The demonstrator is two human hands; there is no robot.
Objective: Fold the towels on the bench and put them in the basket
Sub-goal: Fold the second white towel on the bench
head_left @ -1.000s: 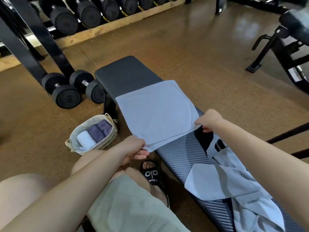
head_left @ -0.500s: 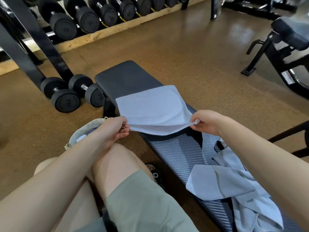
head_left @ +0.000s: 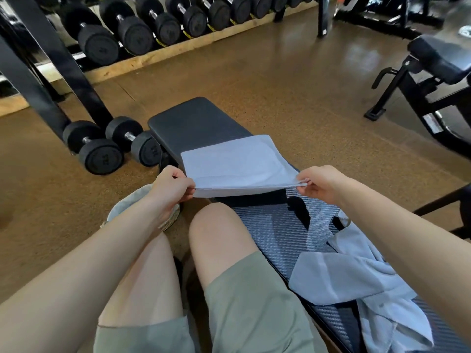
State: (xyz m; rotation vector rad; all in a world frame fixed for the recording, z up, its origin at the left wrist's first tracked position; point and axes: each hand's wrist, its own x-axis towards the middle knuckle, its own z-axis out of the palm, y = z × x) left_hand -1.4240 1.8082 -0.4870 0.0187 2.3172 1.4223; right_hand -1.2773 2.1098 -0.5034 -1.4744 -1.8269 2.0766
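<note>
A pale blue towel point(head_left: 237, 164) lies across the black bench point(head_left: 196, 123), its near edge lifted off the pad. My left hand point(head_left: 170, 186) pinches the near left corner and my right hand point(head_left: 318, 182) pinches the near right corner, so the edge hangs stretched between them. A heap of unfolded pale blue towels point(head_left: 362, 281) rests on the bench's patterned part at the lower right. The woven basket point(head_left: 127, 207) stands on the floor left of the bench, mostly hidden behind my left forearm.
Two black dumbbells point(head_left: 102, 146) lie on the floor left of the bench, by a rack of several more point(head_left: 142, 29) along the back. Another black bench frame point(head_left: 428, 80) stands at the right. My bare knees point(head_left: 216, 225) are close under the towel.
Both hands have raised the towel's near edge and carried it toward the far end, and the fold has grown. The view has tilted up, and my left arm now covers the basket.
</note>
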